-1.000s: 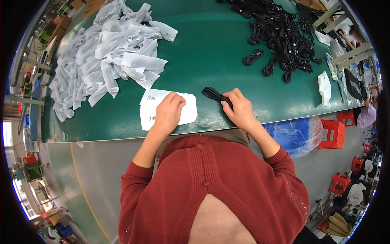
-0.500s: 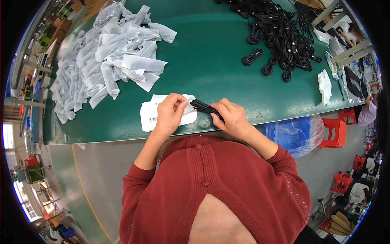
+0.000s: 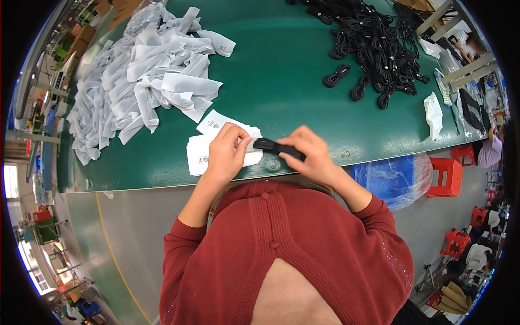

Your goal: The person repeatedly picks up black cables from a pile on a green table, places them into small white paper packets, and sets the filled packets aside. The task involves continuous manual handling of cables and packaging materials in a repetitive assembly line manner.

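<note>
My left hand (image 3: 227,153) pinches the open end of a small frosted white plastic bag (image 3: 213,122), which slants up and left from under the fingers. Beneath it lies a stack of similar flat bags (image 3: 196,156) near the table edge. In my right hand (image 3: 311,154) is a coiled black cable (image 3: 271,146), folded into a tight bundle. The bundle points left, its end right at the bag's mouth by my left fingertips. Whether that end is inside the bag I cannot tell.
A big heap of frosted bags (image 3: 162,76) covers the green table's (image 3: 265,70) far left. Bundled black cables (image 3: 374,54) are piled at the far right. Nearby lies a crumpled white bag (image 3: 433,116). Below the edge are blue plastic (image 3: 384,179) and a red stool (image 3: 446,177).
The bag in my left hand now sticks out farther up and left. The cable bundle has turned slightly in my right hand, and that hand has shifted a little.
</note>
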